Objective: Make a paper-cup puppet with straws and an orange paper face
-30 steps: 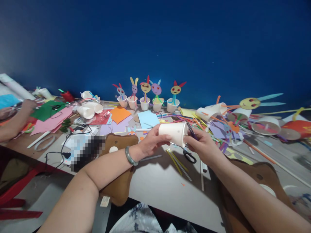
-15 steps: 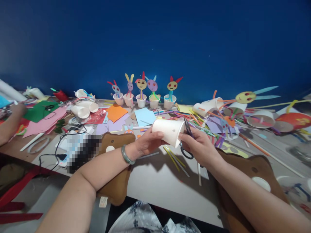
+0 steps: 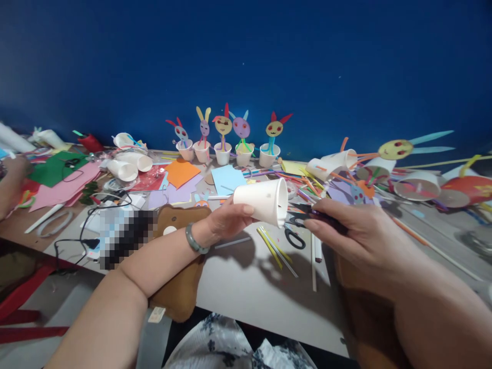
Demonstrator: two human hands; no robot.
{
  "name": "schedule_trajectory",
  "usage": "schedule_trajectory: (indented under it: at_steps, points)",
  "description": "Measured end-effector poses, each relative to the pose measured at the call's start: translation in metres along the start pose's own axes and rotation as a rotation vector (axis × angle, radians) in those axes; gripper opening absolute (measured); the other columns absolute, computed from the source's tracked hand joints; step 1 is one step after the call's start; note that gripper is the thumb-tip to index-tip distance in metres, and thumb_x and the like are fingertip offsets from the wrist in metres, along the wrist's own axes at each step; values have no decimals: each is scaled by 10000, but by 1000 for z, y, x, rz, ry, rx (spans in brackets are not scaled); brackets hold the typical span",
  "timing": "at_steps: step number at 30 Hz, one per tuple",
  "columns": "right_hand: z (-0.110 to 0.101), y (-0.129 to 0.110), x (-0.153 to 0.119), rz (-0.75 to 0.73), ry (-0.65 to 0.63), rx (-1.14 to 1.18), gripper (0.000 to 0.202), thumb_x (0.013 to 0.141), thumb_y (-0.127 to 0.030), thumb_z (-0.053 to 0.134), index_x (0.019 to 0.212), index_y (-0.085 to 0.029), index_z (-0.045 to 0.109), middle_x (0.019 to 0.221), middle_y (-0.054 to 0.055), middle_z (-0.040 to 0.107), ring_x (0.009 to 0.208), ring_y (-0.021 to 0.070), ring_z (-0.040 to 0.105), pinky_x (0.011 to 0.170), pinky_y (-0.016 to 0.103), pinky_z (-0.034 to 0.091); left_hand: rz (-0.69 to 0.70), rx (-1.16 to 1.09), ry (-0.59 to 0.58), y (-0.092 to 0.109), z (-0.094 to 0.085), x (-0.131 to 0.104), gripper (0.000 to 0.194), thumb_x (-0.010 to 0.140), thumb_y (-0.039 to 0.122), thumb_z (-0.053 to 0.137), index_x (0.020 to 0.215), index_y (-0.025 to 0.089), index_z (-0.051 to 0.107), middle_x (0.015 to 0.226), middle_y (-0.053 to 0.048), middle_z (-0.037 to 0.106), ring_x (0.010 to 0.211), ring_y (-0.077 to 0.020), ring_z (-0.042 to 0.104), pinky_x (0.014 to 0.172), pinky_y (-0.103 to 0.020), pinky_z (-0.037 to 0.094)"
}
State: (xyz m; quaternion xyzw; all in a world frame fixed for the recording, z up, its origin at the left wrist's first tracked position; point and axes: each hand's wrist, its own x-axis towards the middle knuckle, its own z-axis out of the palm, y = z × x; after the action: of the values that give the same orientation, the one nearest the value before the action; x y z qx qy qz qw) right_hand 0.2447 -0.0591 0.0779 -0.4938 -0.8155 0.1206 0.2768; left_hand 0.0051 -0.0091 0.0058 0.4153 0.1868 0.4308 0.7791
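A white paper cup (image 3: 259,201) lies sideways in my left hand (image 3: 233,220), its mouth turned right. Just right of the cup's rim, my right hand (image 3: 342,225) is closed around a dark tool with a pointed grey tip, which looks like scissors. A dark scissor handle loop (image 3: 295,239) shows below the rim; whether it belongs to the held tool is unclear. Yellow and clear straws (image 3: 277,251) lie on the table under the cup.
Several cups with paper rabbit faces (image 3: 223,154) stand by the blue wall. Coloured paper (image 3: 182,173), a brown plush mat (image 3: 177,292) and cables lie left. Straws and tipped cups (image 3: 417,185) lie right. Another person's hand (image 3: 13,179) is at the far left.
My right hand has moved right, off the cup's rim, with the dark tool in it. The cup has turned more level in my left hand.
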Motion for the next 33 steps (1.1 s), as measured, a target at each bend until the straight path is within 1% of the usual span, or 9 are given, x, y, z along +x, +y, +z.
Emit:
schedule_trajectory:
  at_steps: [2,4,9,12,15,20,24,29,33]
  points:
    - [-2,0,-1,-88,13,-268,500,1009,-637,397,765,-229,550,514,-20,458,459,138,371,523,307,220,10,2,5,1,0,1,792,597,442,873,1310,186,640,1138,-121,764,1131,-329,702,964,-435,569]
    - [-1,0,-2,-144,50,-445,491,1039,-594,350,773,-228,543,510,-8,482,451,150,392,518,307,190,10,6,16,2,1,0,761,608,441,869,1288,179,652,1177,-125,756,1163,-329,689,989,-441,563]
    - [7,-4,-4,-222,102,-602,498,1059,-539,331,730,-228,536,512,14,522,443,154,377,508,310,138,12,22,59,3,2,-1,792,588,450,880,1299,199,637,1178,-118,753,1203,-339,666,1007,-457,554]
    - [12,-4,-5,-192,137,-617,506,1052,-544,341,723,-225,554,520,29,542,440,148,332,514,320,104,-4,30,45,3,4,-2,791,579,462,883,1282,191,640,1182,-123,748,1216,-352,658,1016,-472,549]
    - [15,-3,-5,-112,128,-544,491,1027,-573,386,731,-222,563,547,38,547,446,133,284,533,329,87,3,35,44,3,4,-2,806,577,456,884,1296,193,631,1190,-118,744,1212,-354,663,1008,-466,550]
    - [13,-6,-6,-31,98,-455,473,993,-589,459,697,-227,531,532,24,483,461,122,214,563,337,73,21,25,64,1,7,-2,871,564,438,885,1350,196,598,1149,-115,753,1183,-338,678,998,-439,549]
    - [12,-7,-8,-28,69,-509,475,1002,-588,427,709,-233,544,513,19,466,461,130,207,557,333,80,10,35,74,1,8,-4,865,574,426,882,1355,197,589,1155,-117,746,1179,-330,675,999,-431,545]
    - [12,-5,-9,-47,87,-495,468,1002,-582,439,704,-232,528,494,11,443,444,125,199,547,334,85,-9,17,64,2,7,-4,890,562,414,895,1367,203,580,1154,-111,744,1144,-318,682,973,-418,551]
    - [11,-7,-9,-63,80,-558,488,1015,-581,398,714,-229,549,490,18,472,430,126,232,536,326,89,-14,-17,67,1,7,-4,913,543,388,911,1375,197,585,1121,-102,759,1089,-288,700,956,-386,555]
